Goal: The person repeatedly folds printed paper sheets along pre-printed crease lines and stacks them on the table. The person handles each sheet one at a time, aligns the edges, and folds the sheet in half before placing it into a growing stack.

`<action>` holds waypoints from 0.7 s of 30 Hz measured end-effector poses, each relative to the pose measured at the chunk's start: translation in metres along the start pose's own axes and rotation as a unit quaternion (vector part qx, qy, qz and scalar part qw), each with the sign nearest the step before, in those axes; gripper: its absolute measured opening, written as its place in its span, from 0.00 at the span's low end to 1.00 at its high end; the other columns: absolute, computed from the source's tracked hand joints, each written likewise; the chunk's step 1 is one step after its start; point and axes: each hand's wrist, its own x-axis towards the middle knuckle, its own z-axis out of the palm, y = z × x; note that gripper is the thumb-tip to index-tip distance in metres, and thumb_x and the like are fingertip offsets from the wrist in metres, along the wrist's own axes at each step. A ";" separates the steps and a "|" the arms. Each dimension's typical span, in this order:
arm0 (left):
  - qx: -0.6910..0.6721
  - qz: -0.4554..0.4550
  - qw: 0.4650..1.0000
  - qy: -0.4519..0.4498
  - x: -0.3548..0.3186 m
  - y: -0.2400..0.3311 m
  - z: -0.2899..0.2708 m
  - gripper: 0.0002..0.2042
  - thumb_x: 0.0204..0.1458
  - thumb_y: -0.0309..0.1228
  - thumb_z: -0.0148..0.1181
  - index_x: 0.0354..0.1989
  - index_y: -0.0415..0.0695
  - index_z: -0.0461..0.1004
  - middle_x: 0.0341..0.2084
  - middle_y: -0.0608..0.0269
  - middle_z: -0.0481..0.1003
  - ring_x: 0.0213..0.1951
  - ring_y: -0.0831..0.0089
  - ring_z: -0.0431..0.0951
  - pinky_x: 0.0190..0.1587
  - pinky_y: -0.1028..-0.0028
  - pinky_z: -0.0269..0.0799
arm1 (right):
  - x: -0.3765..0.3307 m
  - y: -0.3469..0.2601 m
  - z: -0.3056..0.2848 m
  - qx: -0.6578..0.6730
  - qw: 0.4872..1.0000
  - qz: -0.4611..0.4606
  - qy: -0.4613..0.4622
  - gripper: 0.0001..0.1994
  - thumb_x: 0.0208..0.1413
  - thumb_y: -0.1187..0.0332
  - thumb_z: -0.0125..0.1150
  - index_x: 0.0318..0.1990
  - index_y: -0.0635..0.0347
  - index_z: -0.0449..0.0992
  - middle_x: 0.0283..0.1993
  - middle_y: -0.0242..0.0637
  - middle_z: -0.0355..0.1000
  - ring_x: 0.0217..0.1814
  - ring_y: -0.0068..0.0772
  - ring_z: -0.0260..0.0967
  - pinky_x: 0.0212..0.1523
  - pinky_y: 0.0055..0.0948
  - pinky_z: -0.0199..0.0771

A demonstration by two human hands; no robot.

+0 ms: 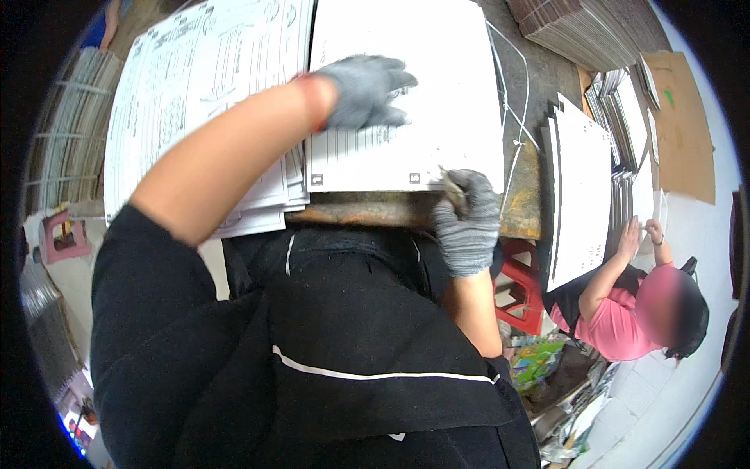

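Observation:
A white printed sheet (453, 86) of paper or card lies before me on the table, with ruled lines and small dark squares along its near edge. My left hand (363, 90), in a grey knit glove, reaches across it with fingers spread, slightly smeared by motion. At the sheet's near right corner is my right hand (469, 223), in a striped grey glove. Its fingers are closed round a small greenish-grey thing (455, 194) whose kind I cannot make out. Left of the sheet lies a stack of white printed sheets (211, 70) with uneven near edges.
White string (517, 117) lies loose on the worn table (519, 211). Brown bundled board (594, 31) stands at the far right. A co-worker in pink (617, 320) handles more sheets (582, 180) at the right. A red stool (522, 293) stands below the table edge.

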 end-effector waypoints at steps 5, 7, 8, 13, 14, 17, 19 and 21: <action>-0.264 -0.220 0.927 0.153 -0.108 -0.029 0.005 0.34 0.57 0.49 0.58 0.63 0.32 0.63 0.53 0.37 0.71 0.53 0.55 0.75 0.57 0.67 0.71 | -0.012 0.049 -0.019 0.006 0.991 0.045 0.128 0.22 0.35 0.83 0.53 0.45 0.63 0.74 0.57 0.52 0.68 0.57 0.52 0.67 0.63 0.43 0.65; -0.266 -0.266 0.920 0.113 -0.123 -0.041 0.022 0.30 0.55 0.47 0.61 0.56 0.32 0.70 0.43 0.43 0.77 0.45 0.58 0.78 0.51 0.67 0.73 | -0.014 0.054 -0.016 0.073 0.986 0.094 0.116 0.22 0.35 0.83 0.53 0.45 0.64 0.74 0.57 0.52 0.68 0.57 0.53 0.67 0.63 0.43 0.64; -0.274 -0.275 0.917 0.093 -0.127 -0.030 0.024 0.28 0.54 0.47 0.62 0.53 0.32 0.73 0.39 0.45 0.79 0.43 0.59 0.79 0.49 0.66 0.73 | -0.014 0.051 -0.016 0.059 0.989 0.086 0.107 0.22 0.35 0.83 0.53 0.45 0.65 0.74 0.58 0.53 0.68 0.57 0.53 0.67 0.63 0.43 0.64; -0.343 -0.290 0.886 0.118 -0.116 -0.019 0.020 0.19 0.55 0.39 0.63 0.45 0.34 0.76 0.31 0.58 0.78 0.36 0.71 0.76 0.43 0.72 0.72 | -0.016 0.044 -0.012 0.036 0.991 0.060 0.116 0.22 0.35 0.83 0.53 0.45 0.66 0.74 0.56 0.52 0.68 0.59 0.51 0.65 0.63 0.41 0.64; -0.371 -0.306 0.872 0.097 -0.114 -0.018 0.015 0.17 0.56 0.38 0.63 0.44 0.34 0.76 0.33 0.60 0.78 0.37 0.72 0.75 0.44 0.73 0.72 | -0.015 0.044 -0.011 0.051 0.989 0.062 0.122 0.22 0.35 0.83 0.53 0.45 0.66 0.74 0.56 0.52 0.68 0.59 0.50 0.65 0.63 0.40 0.64; -0.611 -0.235 0.743 0.140 -0.122 -0.022 0.020 0.21 0.51 0.39 0.66 0.48 0.36 0.75 0.37 0.61 0.77 0.41 0.73 0.75 0.46 0.74 0.71 | -0.017 0.043 -0.012 0.121 0.980 0.093 0.126 0.22 0.35 0.83 0.53 0.44 0.64 0.74 0.54 0.50 0.69 0.58 0.49 0.65 0.64 0.41 0.64; -0.674 -0.183 0.700 0.147 -0.124 -0.009 0.021 0.28 0.48 0.42 0.69 0.53 0.35 0.72 0.43 0.57 0.77 0.47 0.69 0.75 0.52 0.73 0.70 | -0.018 0.043 -0.012 0.108 0.984 0.082 0.120 0.22 0.35 0.83 0.53 0.44 0.64 0.74 0.54 0.49 0.70 0.58 0.48 0.65 0.63 0.41 0.64; -0.626 -0.165 0.747 0.149 -0.129 -0.005 0.018 0.35 0.45 0.44 0.71 0.58 0.34 0.69 0.48 0.52 0.75 0.51 0.63 0.74 0.56 0.71 0.69 | -0.018 0.040 -0.012 0.041 0.992 0.038 0.109 0.22 0.35 0.83 0.53 0.44 0.64 0.74 0.54 0.48 0.70 0.58 0.47 0.66 0.63 0.41 0.64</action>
